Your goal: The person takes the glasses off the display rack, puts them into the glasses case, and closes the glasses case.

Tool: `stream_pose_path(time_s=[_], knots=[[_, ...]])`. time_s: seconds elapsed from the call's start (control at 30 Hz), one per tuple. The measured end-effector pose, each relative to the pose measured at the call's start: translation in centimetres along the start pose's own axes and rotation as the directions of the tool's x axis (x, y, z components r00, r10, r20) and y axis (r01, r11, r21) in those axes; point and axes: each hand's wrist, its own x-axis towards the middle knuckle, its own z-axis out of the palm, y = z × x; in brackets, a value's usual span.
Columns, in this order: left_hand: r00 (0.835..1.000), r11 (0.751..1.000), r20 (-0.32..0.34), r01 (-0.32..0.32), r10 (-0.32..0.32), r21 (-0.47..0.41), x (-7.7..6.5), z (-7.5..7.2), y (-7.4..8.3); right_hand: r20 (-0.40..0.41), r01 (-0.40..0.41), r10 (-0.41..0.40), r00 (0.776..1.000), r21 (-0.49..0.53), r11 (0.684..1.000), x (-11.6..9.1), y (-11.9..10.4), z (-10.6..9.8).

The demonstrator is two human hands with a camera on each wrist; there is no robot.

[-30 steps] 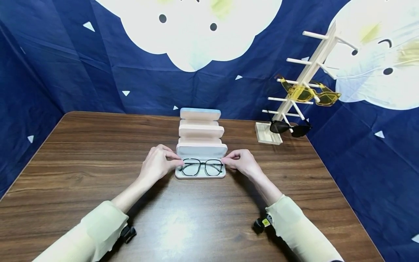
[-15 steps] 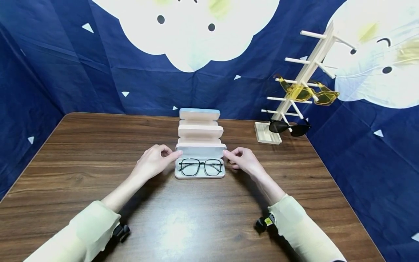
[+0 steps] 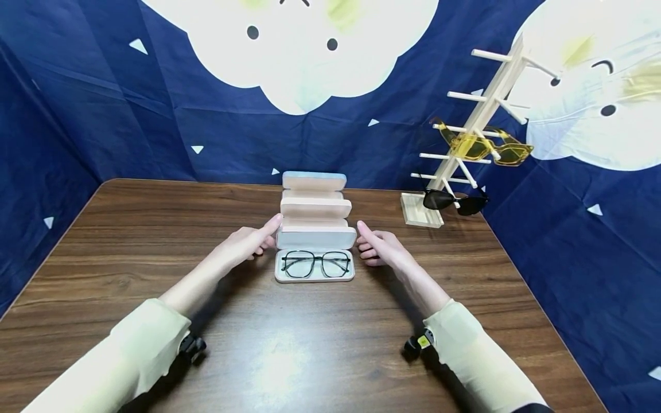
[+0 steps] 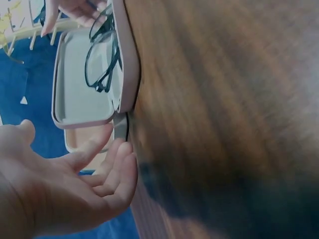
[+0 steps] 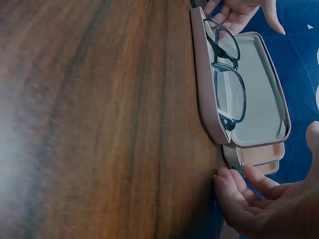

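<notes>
Black-rimmed eyeglasses (image 3: 301, 265) lie with temples folded in the frontmost glasses case (image 3: 317, 240), whose lid stands raised. My left hand (image 3: 247, 243) is at the left side of that case, thumb pointing up along the lid's edge and fingers loosely bent. My right hand (image 3: 383, 248) mirrors it at the right side, thumb raised. Neither hand holds anything. In the left wrist view the left fingertips (image 4: 127, 149) are near the back of the case; whether they touch it cannot be told. The right wrist view shows the right hand (image 5: 271, 204) similarly placed.
Behind the front case stand other raised-lid cases (image 3: 315, 207) in a row. A wooden eyewear rack (image 3: 485, 115) at the back right carries yellow sunglasses (image 3: 477, 147) and black sunglasses (image 3: 439, 199). A blue cloth (image 3: 232, 137) hangs behind the wooden table (image 3: 155, 229).
Both hands have left the eyeglasses' ends and shifted outward and back to the sides of the front case's lid. Their pinched fingers have opened. The eyeglasses stay in the case.
</notes>
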Motion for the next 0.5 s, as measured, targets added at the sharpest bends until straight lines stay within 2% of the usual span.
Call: stream_pose_path(time_s=[0.07,0.23,0.5], knots=[[1.000,0.999,0.018,0.013,-0.013,-0.036,0.4,-0.1,0.1,0.019,-0.006,0.006,1.000,-0.009,1.000,0.1,-0.2,0.0],[0.998,0.999,0.061,0.038,-0.035,-0.038,1.3,-0.2,0.4,0.044,-0.030,0.033,0.998,-0.066,0.997,0.4,-0.5,0.0],[0.997,0.999,0.072,0.033,-0.031,-0.037,1.7,-0.1,0.4,0.056,-0.063,0.071,0.996,-0.122,0.991,1.0,-1.1,0.0]])
